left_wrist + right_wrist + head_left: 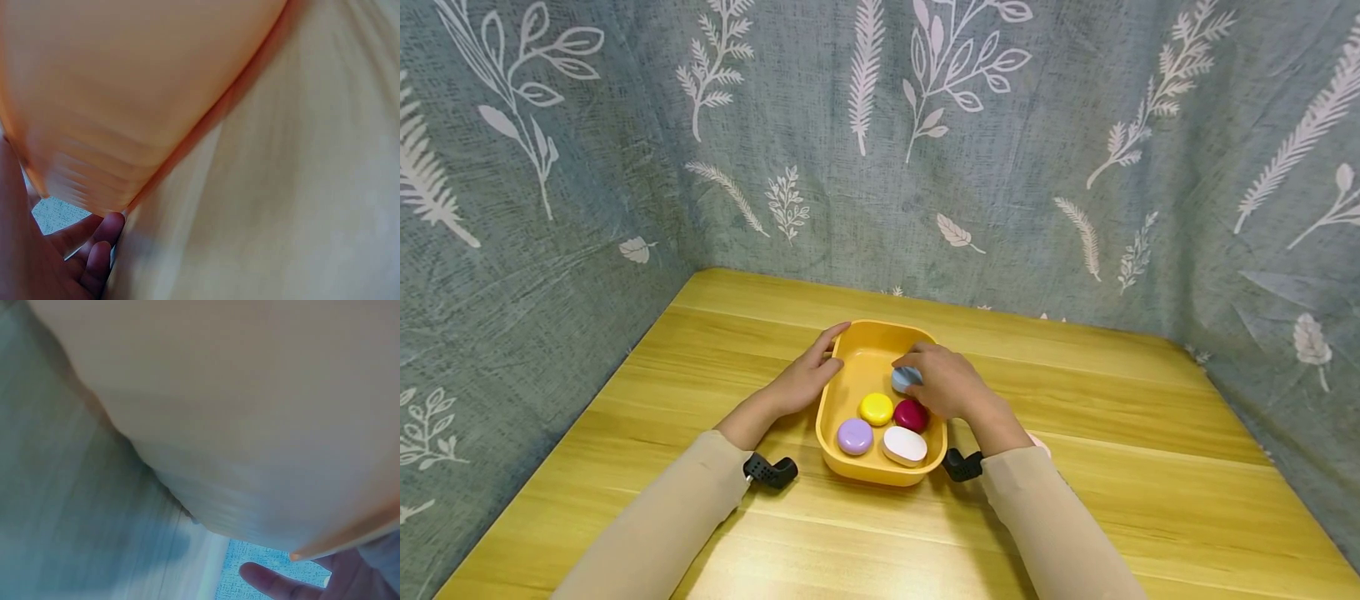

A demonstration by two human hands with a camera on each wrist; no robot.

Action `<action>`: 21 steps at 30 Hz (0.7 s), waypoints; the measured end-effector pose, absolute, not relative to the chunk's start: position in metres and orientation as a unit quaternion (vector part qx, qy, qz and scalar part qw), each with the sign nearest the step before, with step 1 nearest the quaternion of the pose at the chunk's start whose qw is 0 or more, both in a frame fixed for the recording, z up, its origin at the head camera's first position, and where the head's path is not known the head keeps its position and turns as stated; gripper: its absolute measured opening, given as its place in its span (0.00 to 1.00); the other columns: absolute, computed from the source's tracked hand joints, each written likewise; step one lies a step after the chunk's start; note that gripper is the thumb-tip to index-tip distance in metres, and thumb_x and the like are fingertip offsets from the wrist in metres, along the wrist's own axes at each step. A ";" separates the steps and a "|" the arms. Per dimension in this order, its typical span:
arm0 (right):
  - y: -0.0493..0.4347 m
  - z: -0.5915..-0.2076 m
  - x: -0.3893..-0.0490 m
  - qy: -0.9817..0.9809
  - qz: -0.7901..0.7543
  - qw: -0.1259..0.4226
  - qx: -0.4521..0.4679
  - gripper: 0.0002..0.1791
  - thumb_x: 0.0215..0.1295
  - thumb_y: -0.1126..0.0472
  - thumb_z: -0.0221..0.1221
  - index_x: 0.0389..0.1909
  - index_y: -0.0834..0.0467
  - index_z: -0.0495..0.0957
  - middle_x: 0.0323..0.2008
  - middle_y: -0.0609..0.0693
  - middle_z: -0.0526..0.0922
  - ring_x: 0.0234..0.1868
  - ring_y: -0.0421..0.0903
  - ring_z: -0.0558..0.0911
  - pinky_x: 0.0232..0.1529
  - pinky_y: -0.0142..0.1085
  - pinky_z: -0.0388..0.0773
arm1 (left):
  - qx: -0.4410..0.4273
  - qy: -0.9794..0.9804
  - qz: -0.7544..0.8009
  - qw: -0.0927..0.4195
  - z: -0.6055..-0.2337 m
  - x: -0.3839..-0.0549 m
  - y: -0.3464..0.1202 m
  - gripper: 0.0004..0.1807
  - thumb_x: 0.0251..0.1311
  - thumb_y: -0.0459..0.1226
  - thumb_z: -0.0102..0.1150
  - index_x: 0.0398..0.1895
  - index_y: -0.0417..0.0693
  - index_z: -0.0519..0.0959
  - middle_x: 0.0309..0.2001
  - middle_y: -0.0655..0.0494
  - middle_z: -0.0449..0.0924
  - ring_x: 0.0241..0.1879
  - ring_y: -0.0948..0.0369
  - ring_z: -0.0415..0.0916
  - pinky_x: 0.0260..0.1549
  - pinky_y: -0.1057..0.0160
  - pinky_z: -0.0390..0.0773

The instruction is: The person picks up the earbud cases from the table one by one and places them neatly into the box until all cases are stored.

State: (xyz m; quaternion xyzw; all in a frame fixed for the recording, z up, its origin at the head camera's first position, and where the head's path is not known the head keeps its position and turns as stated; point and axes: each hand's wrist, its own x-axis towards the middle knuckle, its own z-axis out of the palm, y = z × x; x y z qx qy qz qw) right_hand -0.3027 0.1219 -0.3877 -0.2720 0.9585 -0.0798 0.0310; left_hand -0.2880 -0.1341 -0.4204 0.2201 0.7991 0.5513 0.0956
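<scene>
A deep yellow plastic box with rounded corners stands on the wooden table, and its side fills much of both wrist views. My left hand holds its left wall, thumb at the rim; in the left wrist view curled fingers lie against the outside. Reaching over the right rim, my right hand pinches a blue rounded piece, partly hidden by the fingers. Inside the box also lie a yellow round piece, a dark red one, a purple one and a white oval one.
Partly hidden behind the right sleeve, a pale pink thing lies on the wooden table. A blue-grey curtain with white leaves hangs behind and at both sides. Black wrist cameras sit beside the box.
</scene>
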 end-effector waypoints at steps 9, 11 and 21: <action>0.121 -0.389 -0.304 0.960 -0.076 0.048 -0.266 0.19 0.66 0.53 0.61 0.57 0.47 0.79 0.58 0.47 0.76 0.57 0.49 0.76 0.62 0.47 0.72 | 0.222 0.798 0.552 0.100 -0.422 -0.290 -0.134 0.31 0.76 0.44 0.36 0.78 0.60 0.42 0.77 0.49 0.43 0.70 0.45 0.58 0.64 0.46 0.67; 0.121 -0.389 -0.304 0.960 -0.077 0.054 -0.262 0.19 0.66 0.52 0.61 0.58 0.46 0.79 0.59 0.47 0.75 0.58 0.49 0.76 0.63 0.47 0.71 | 0.222 0.796 0.554 0.101 -0.421 -0.289 -0.134 0.31 0.76 0.44 0.36 0.78 0.60 0.42 0.77 0.48 0.43 0.70 0.44 0.59 0.64 0.46 0.67; 0.119 -0.388 -0.305 0.962 -0.077 0.066 -0.255 0.21 0.65 0.54 0.62 0.59 0.46 0.78 0.58 0.47 0.75 0.56 0.49 0.76 0.61 0.46 0.72 | 0.207 0.818 0.533 0.063 -0.449 -0.307 -0.133 0.30 0.76 0.44 0.36 0.75 0.75 0.44 0.77 0.63 0.45 0.71 0.51 0.57 0.68 0.46 0.62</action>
